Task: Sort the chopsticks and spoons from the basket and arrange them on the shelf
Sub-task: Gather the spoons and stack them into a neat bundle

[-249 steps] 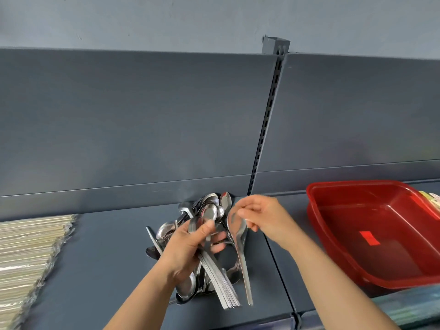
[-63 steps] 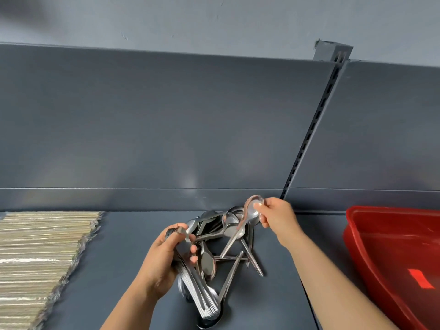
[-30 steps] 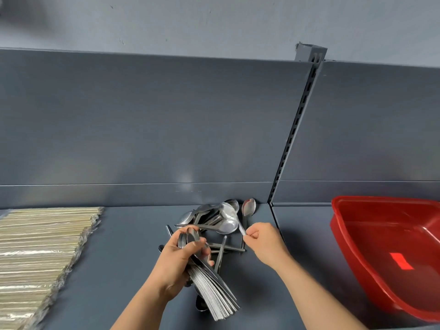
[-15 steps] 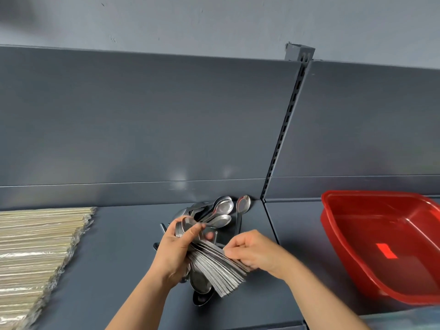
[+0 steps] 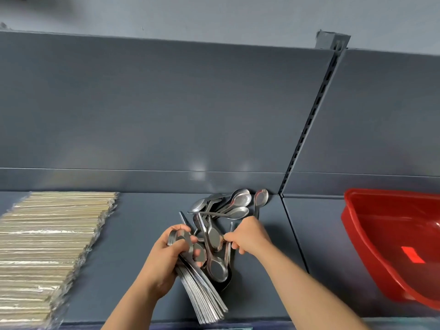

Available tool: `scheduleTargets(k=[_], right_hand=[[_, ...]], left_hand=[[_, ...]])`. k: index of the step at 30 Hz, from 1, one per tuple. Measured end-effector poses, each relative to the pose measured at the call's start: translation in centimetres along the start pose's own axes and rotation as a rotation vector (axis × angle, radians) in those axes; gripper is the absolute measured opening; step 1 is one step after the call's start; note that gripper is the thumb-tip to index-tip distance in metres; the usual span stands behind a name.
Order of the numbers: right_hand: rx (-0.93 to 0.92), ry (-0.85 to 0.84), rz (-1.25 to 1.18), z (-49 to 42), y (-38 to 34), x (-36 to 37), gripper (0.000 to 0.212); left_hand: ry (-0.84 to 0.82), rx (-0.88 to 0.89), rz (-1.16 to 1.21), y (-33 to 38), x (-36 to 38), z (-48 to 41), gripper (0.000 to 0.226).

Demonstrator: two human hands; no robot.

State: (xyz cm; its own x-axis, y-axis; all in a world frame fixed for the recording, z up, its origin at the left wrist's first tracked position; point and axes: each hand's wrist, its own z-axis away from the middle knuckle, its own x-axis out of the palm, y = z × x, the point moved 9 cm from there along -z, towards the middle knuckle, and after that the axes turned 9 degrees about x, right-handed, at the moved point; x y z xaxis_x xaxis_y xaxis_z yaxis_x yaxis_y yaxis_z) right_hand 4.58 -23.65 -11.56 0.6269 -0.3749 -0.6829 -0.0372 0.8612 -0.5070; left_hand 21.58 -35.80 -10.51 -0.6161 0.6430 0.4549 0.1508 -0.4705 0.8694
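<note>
My left hand (image 5: 164,260) grips a thick stack of metal spoons (image 5: 204,298), bowls nested under my thumb and handles fanning down toward me. Loose steel spoons (image 5: 228,206) lie in a heap on the grey shelf (image 5: 133,225) just beyond. My right hand (image 5: 250,235) reaches into that heap with curled fingers and pinches a spoon (image 5: 215,236) at its bowl. Wrapped bundles of chopsticks (image 5: 47,239) lie in rows at the left of the shelf. The red basket (image 5: 357,234) stands at the right; what I see of its inside holds nothing.
A slotted upright (image 5: 307,129) splits the grey back panel just behind the spoon heap. A seam in the shelf runs down from it, between the spoons and the red basket. The shelf's front edge is close below my forearms.
My right hand has left the handles of the held stack and moved back into the loose heap, where it now pinches a spoon. My left hand still holds the stack.
</note>
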Motion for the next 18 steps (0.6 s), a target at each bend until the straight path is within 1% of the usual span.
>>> scheduleTargets(k=[1,2,4,5,7,8,9,11,12,13,16,18], right_hand=[[0.006,0.011,-0.011,0.0,-0.1,-0.2,0.024],[0.002,0.027,-0.027,-0.1,-0.1,-0.6,0.026],[-0.041,0.09,-0.024,0.0,-0.2,-2.4,0.037],[-0.067,0.139,-0.016,0.2,-0.3,-3.7,0.04],[-0.116,0.253,-0.044,0.7,-0.2,-6.9,0.035],[-0.131,0.29,-0.108,1.1,0.0,-8.5,0.031],[-0.139,0.295,-0.225,1.4,0.3,-9.8,0.026],[-0.127,0.209,-0.545,2.3,1.2,-10.6,0.018],[-0.113,0.137,-0.671,2.8,1.4,-10.1,0.015],[-0.095,0.069,-0.745,3.3,1.5,-9.2,0.013],[-0.043,-0.091,-0.833,4.8,1.6,-5.7,0.01],[-0.021,-0.152,-0.85,5.5,1.8,-4.3,0.011]], left_hand=[[0.001,-0.003,0.0,-0.1,-0.2,0.2,0.031],[0.003,-0.006,0.001,-0.2,-0.3,0.2,0.029],[0.007,-0.017,0.012,-0.4,-0.3,0.3,0.022],[0.004,-0.019,0.016,-0.5,-0.2,0.3,0.019],[-0.013,-0.016,0.029,-0.5,0.2,0.2,0.015],[-0.021,-0.01,0.035,-0.4,0.6,0.2,0.02],[-0.029,-0.006,0.039,-0.3,0.9,0.2,0.027],[-0.031,-0.007,0.052,-0.4,1.5,0.0,0.032],[-0.027,-0.01,0.058,-0.6,1.8,-0.1,0.031],[-0.023,-0.014,0.063,-0.7,2.0,-0.2,0.031],[-0.037,-0.018,0.048,-0.7,3.2,-0.3,0.039],[-0.035,-0.013,0.003,-0.6,3.6,-0.4,0.047]])
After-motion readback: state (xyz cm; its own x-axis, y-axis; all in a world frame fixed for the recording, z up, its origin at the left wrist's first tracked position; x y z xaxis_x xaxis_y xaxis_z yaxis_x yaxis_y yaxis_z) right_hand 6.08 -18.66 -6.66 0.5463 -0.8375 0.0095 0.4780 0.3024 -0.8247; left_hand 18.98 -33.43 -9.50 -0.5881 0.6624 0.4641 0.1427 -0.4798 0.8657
